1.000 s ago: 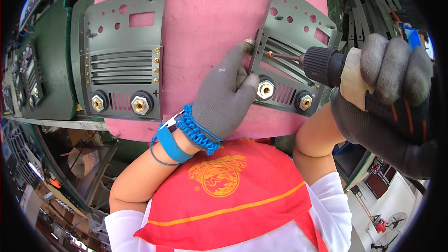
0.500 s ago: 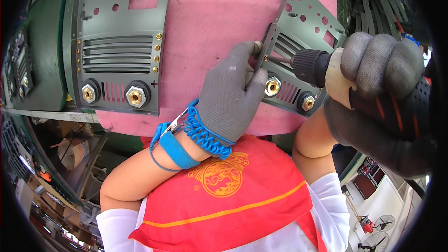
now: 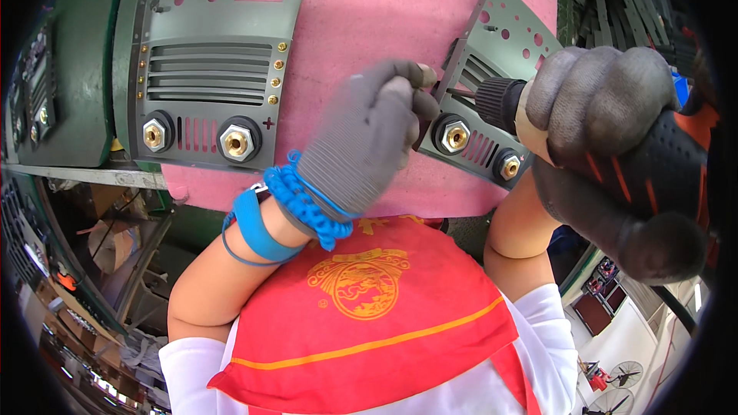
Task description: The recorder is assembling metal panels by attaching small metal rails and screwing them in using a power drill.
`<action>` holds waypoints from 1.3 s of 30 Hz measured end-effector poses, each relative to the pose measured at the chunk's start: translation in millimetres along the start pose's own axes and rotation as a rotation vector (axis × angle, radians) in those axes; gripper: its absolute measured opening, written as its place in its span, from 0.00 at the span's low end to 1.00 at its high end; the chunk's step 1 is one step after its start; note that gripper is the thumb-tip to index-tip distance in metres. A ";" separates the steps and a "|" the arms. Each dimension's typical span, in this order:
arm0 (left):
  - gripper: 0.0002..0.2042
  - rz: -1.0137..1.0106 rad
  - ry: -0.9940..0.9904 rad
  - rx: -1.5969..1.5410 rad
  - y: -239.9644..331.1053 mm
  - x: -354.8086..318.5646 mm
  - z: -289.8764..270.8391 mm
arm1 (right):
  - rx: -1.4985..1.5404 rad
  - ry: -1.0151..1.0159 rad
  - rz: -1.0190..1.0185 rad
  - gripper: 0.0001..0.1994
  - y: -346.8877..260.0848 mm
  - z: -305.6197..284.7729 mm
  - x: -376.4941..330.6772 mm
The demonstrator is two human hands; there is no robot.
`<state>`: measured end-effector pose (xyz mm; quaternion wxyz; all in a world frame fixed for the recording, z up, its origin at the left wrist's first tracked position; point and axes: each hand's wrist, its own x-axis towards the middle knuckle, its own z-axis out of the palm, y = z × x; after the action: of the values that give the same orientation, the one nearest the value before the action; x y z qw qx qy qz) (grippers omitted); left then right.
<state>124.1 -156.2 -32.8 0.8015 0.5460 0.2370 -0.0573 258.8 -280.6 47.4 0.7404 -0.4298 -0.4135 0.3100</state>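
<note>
Grey vented panel (image 3: pixel 211 69), far left: lying flat on the pink mat (image 3: pixel 361 46), untouched. Left hand (image 3: pixel 369 138), centre: fingers pinching together at the left edge of the tilted panel (image 3: pixel 492 107). Right hand (image 3: pixel 615 154): fingers clamping round the power screwdriver (image 3: pixel 507 104), its bit meeting that edge. Risk: the bit could be slipping onto the pinching fingertips.

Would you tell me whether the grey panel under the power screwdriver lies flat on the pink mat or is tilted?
Tilted: the grey panel has its left edge raised off the pink mat, pinched by the left hand; the power screwdriver presses on it.
</note>
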 end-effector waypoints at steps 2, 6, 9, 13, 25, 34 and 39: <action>0.20 -0.036 -0.023 -0.124 3.0 3.0 -3.9 | 0.001 -0.019 -0.015 0.28 0.4 5.0 0.1; 0.20 -0.072 -0.007 -0.304 6.4 8.7 0.3 | -0.013 -0.031 -0.043 0.28 -7.0 9.6 -4.1; 0.22 -0.072 -0.175 -0.296 6.7 10.5 -4.4 | -0.038 -0.033 -0.064 0.28 -18.8 10.3 -10.9; 0.25 -0.186 -0.268 -0.421 7.5 9.1 -0.3 | -0.064 -0.032 -0.091 0.28 -19.0 21.2 -10.1; 0.23 -0.228 -0.334 -0.650 5.8 8.4 1.1 | -0.098 -0.028 -0.121 0.28 -16.2 9.6 -8.1; 0.28 0.111 0.038 0.387 -2.2 13.3 20.5 | -0.144 -0.005 -0.125 0.28 -31.8 -23.9 -20.9; 0.25 0.162 0.081 0.406 -10.9 19.5 24.5 | -0.152 0.009 -0.113 0.28 -14.5 -24.2 -14.0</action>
<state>145.2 -179.4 -43.5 0.6669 0.7153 0.2079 -0.0176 275.0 -307.6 48.6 0.7239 -0.4620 -0.4561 0.2334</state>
